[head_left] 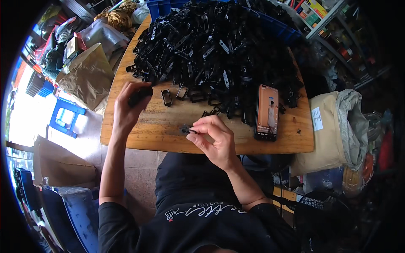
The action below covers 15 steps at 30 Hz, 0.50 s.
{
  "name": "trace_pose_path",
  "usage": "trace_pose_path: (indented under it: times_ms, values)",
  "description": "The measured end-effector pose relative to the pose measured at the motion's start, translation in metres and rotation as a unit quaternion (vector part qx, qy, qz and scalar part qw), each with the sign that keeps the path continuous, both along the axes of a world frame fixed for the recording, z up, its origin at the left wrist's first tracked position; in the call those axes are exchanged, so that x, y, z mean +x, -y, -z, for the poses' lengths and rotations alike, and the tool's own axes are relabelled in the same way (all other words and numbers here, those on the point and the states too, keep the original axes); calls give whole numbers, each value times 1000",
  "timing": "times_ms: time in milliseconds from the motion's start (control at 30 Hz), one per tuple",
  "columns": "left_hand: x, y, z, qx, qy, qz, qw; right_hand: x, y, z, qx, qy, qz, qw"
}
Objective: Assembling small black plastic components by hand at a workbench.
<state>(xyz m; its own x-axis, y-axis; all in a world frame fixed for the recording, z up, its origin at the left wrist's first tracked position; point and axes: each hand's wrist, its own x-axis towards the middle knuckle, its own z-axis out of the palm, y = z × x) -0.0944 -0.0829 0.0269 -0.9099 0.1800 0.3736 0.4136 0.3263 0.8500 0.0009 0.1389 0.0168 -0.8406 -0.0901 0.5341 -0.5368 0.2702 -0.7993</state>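
Note:
My left hand (126, 105) is over the table's left side, its fingers curled around a dark black piece (140, 96) whose exact kind I cannot make out. Close to the front edge, my right hand (216, 141) pinches a small black plastic part (185, 130) between thumb and forefinger. Beyond both hands rises a big heap of black plastic parts (198, 46), some showing grey metal strips. A rectangular black frame piece (166, 97) lies loose between my left hand and the heap, with several similar pieces nearby.
A phone with a lit screen (266, 111) rests at the right of the wooden table (156, 135). Blue crates (159, 8) stand behind the heap. Paper sacks flank the table, one brown (88, 74) on the left, another tan (327, 130) on the right. A blue stool (66, 117) stands on the floor.

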Motion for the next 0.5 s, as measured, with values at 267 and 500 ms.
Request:
trace_pose_path:
  times_ms: [267, 500]
  values:
    - [61, -48, 17, 397, 272, 114, 869, 24, 13, -16, -72, 117, -266, 954]
    - [76, -66, 25, 484, 281, 73, 825, 28, 2, -9, -142, 149, -156, 966]
